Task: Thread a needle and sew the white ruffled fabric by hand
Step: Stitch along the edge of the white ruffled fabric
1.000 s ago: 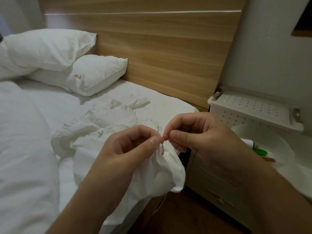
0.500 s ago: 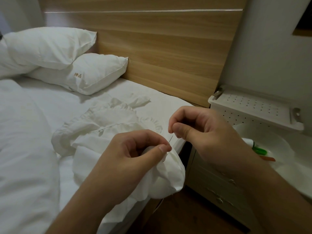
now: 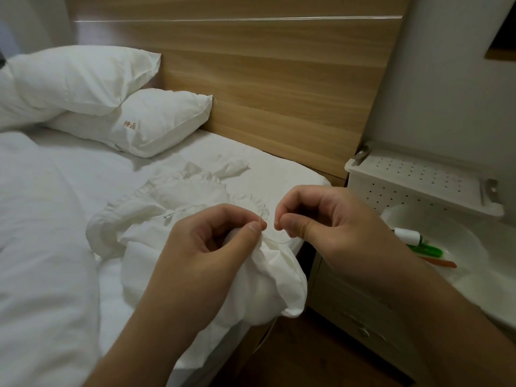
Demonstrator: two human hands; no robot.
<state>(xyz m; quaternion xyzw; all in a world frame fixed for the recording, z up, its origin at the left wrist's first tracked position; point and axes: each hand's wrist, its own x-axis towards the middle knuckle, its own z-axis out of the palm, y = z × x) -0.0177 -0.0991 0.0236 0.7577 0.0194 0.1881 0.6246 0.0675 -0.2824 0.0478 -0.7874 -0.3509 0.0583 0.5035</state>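
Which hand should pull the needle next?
Probably the right hand: its fingertips pinch beside the needle, while the left hand holds the fabric.

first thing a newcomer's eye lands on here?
Two bare hands at centre frame: the left hand pinches a bunched edge of the white ruffled fabric, which spills over the bed's edge, and the right hand pinches close beside it, with a thin needle showing between them. After that, the two white pillows at upper left against the wooden headboard.
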